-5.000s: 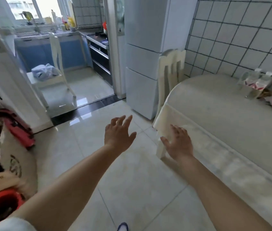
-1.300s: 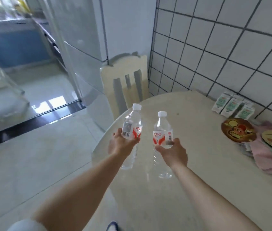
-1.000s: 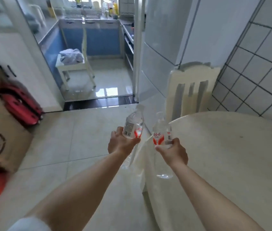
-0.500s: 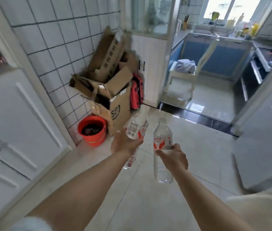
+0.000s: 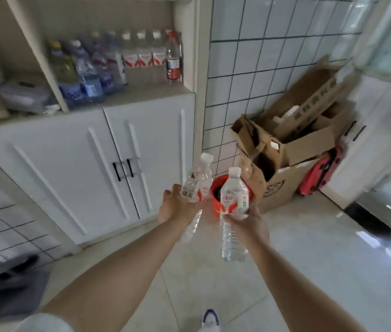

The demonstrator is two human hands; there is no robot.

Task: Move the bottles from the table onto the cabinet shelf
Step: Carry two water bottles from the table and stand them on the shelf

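Observation:
My left hand (image 5: 175, 208) grips a clear water bottle (image 5: 198, 180) with a red and white label, tilted slightly right. My right hand (image 5: 249, 224) holds a second such bottle (image 5: 234, 202) upright by its middle. Both are carried at waist height over the floor. The white cabinet (image 5: 74, 164) stands ahead to the left. Its open shelf (image 5: 146, 93) carries several bottles (image 5: 141, 53) in a row at the back and left, with bare shelf in front of them on the right.
Cabinet doors (image 5: 141, 161) below the shelf are closed. A red bucket (image 5: 216, 200) sits on the floor behind the held bottles. Cardboard boxes (image 5: 292, 144) and a red case (image 5: 319, 173) crowd the tiled corner at right. A dark cloth (image 5: 14, 291) lies at lower left.
I picked both bottles off the table and turned left away from it. The view has swung past the boxes, and the cabinet shelf has come into sight ahead.

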